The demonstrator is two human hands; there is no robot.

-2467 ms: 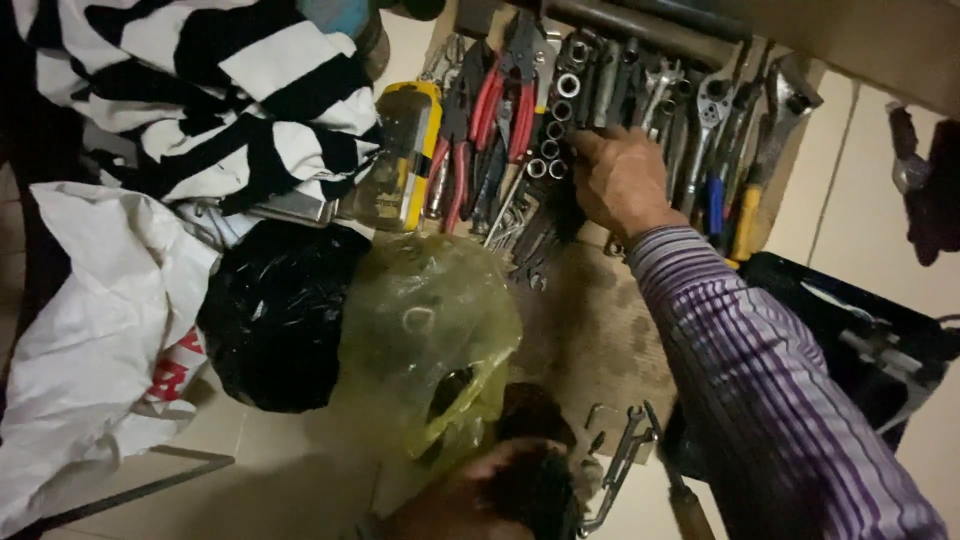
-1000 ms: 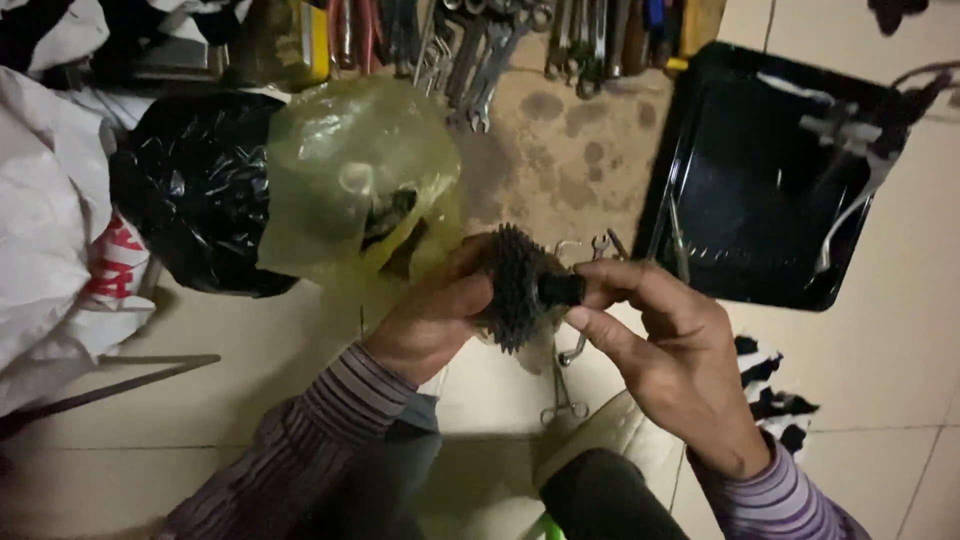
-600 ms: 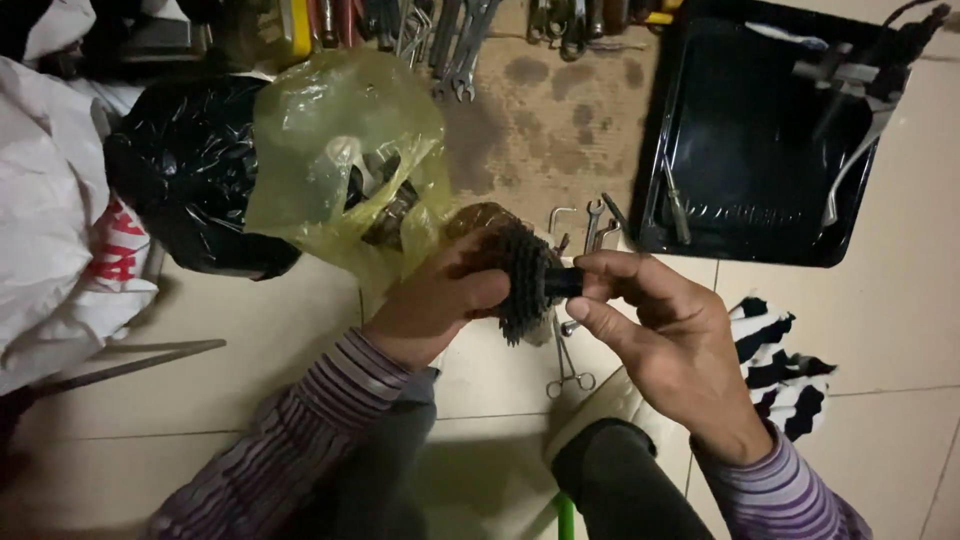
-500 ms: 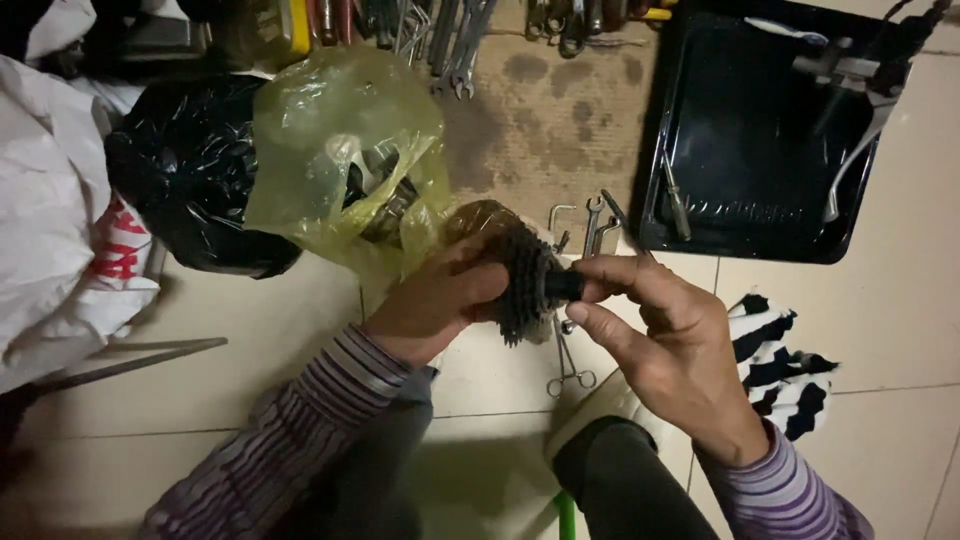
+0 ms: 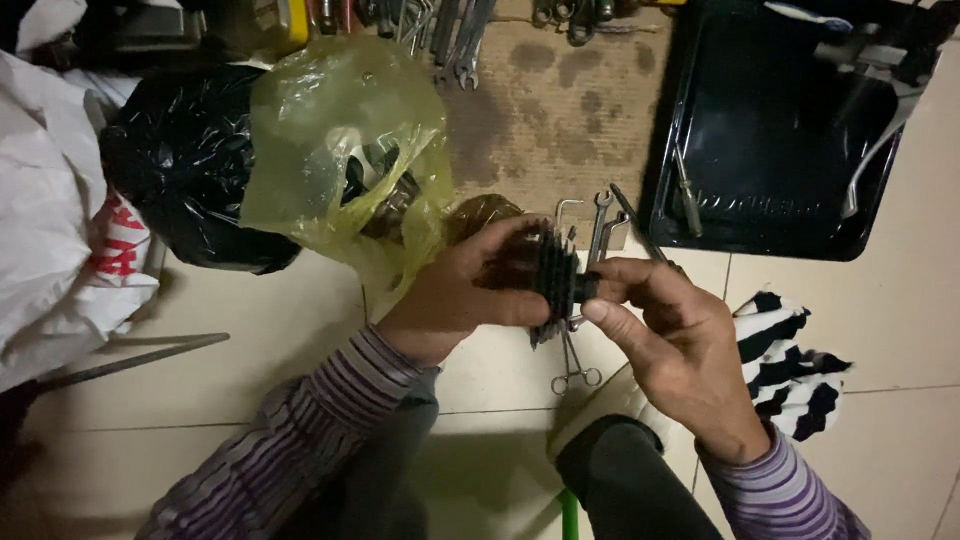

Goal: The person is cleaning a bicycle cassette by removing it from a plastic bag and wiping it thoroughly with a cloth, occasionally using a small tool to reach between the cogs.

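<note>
A dark finned metal part [image 5: 553, 277], shaped like a small ribbed cylinder, is held between both hands above the tiled floor. My left hand [image 5: 455, 295] grips it from the left, fingers wrapped around its body. My right hand [image 5: 680, 350] pinches a short black stub at the part's right end with thumb and fingertips. Just beneath the part lies a pair of slim scissor-handled forceps [image 5: 572, 370].
A yellow plastic bag [image 5: 330, 150] and a black bag [image 5: 180, 160] sit at upper left, beside white plastic [image 5: 50, 230]. A black tray [image 5: 770, 130] with tools is at upper right. Wrenches [image 5: 455, 30] lie on brown cardboard [image 5: 570, 110]. A striped cloth [image 5: 790, 365] lies right, a metal rod [image 5: 130, 358] left.
2.5 s ago my right hand was reaching among the wrenches. Since then it has joined the left hand on the finned part; the view has shifted slightly, the grip is unchanged.
</note>
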